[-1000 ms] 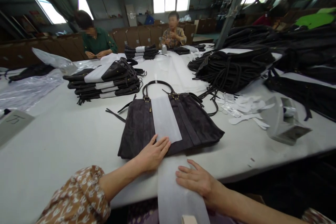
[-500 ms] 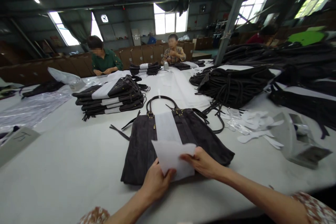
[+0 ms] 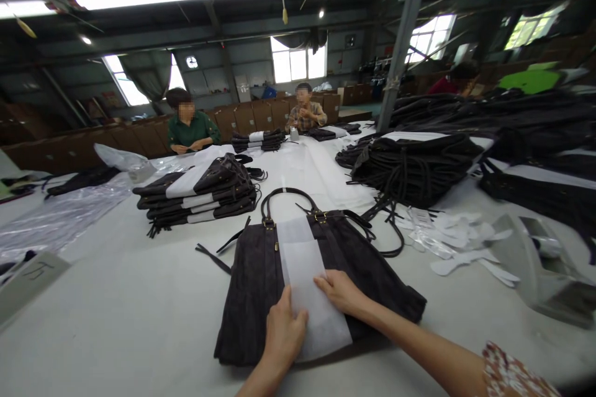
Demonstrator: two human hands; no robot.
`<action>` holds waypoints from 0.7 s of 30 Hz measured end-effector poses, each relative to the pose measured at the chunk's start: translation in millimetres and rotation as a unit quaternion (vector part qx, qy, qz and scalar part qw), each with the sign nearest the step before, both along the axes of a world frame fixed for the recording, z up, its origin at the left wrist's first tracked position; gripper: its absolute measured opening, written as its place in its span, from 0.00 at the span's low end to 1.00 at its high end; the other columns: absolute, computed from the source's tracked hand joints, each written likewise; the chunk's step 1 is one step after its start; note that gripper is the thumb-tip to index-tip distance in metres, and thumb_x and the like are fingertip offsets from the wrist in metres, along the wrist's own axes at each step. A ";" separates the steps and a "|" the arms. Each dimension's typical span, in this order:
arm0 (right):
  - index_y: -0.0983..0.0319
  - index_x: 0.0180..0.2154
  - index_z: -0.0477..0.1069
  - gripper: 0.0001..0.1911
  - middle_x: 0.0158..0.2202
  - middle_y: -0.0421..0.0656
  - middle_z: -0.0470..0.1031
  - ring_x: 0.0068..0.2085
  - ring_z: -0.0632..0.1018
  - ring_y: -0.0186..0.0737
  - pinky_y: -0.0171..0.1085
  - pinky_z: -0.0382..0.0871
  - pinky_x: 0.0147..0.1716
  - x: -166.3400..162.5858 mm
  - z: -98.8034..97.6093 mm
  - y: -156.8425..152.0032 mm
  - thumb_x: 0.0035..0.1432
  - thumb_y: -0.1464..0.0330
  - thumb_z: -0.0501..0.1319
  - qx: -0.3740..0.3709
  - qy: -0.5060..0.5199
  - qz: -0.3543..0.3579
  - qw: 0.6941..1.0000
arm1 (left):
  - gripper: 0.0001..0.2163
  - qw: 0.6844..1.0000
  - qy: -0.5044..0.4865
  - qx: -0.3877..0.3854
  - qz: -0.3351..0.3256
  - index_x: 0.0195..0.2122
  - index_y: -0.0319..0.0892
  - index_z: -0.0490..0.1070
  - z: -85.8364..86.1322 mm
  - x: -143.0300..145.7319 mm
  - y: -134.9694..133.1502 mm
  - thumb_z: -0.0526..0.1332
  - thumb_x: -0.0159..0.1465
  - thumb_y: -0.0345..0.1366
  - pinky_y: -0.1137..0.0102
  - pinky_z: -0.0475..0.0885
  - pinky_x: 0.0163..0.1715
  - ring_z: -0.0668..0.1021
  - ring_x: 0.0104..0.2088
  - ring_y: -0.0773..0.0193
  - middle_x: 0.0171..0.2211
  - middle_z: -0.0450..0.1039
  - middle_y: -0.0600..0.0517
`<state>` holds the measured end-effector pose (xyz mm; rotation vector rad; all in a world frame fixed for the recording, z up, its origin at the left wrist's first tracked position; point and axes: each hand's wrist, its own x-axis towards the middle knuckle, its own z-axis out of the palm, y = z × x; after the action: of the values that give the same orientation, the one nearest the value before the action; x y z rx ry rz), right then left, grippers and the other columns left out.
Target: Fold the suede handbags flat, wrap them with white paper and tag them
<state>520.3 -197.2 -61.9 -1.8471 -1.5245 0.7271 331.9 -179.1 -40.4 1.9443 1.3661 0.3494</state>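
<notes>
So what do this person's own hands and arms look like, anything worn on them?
Both the left hand and right hand are ungloved, and no watch shows. A loose sleeve with a reddish-brown and white print shows on the right forearm; the left sleeve is out of view.

- I have a white-covered table (image 3: pixel 139 310) before me.
- Nearest me, a dark handbag (image 3: pixel 251 298) lies on it.
- Leftward I see stacked bags (image 3: pixel 233 180) and clear plastic sheeting (image 3: pixel 69 217).
- Rightward, white cutouts (image 3: pixel 454 262) lie beside a grey dispenser (image 3: pixel 521 279).
</notes>
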 end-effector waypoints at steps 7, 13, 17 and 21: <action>0.62 0.31 0.70 0.21 0.29 0.45 0.76 0.30 0.75 0.40 0.35 0.62 0.29 -3.4 -1.2 -7.3 0.64 0.58 0.45 0.036 -0.002 0.000 0.999 | 0.21 0.992 -0.119 -0.034 0.012 0.51 0.39 0.67 -3.3 9.2 5.1 0.57 0.54 0.30 0.73 0.68 0.39 0.77 0.37 0.61 0.39 0.77 0.49; 0.63 0.30 0.72 0.21 0.29 0.46 0.77 0.32 0.77 0.42 0.36 0.62 0.31 -1.2 -8.2 1.4 0.64 0.59 0.47 0.008 -0.017 -0.019 1.000 | 0.19 0.998 -0.030 0.044 -0.014 0.52 0.41 0.67 1.1 11.0 8.2 0.56 0.60 0.36 0.70 0.67 0.43 0.76 0.44 0.57 0.43 0.76 0.46; 0.62 0.31 0.73 0.20 0.31 0.46 0.78 0.35 0.78 0.42 0.35 0.63 0.33 -1.8 -10.5 3.4 0.64 0.58 0.48 -0.009 -0.016 -0.031 0.999 | 0.26 0.990 0.081 0.113 -0.028 0.61 0.41 0.58 6.8 11.3 14.9 0.56 0.62 0.40 0.67 0.66 0.44 0.76 0.46 0.52 0.44 0.74 0.42; 0.62 0.30 0.73 0.22 0.30 0.46 0.78 0.33 0.77 0.41 0.35 0.63 0.32 -2.2 -9.9 1.9 0.64 0.57 0.48 0.000 -0.015 -0.050 0.999 | 0.34 0.996 0.011 0.076 -0.035 0.67 0.38 0.42 2.1 20.4 23.3 0.55 0.62 0.38 0.70 0.66 0.40 0.78 0.41 0.55 0.42 0.76 0.43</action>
<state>518.1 -195.3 -71.7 -1.9271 -1.4392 0.6566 352.3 -155.8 -38.3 2.1205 1.3141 0.4083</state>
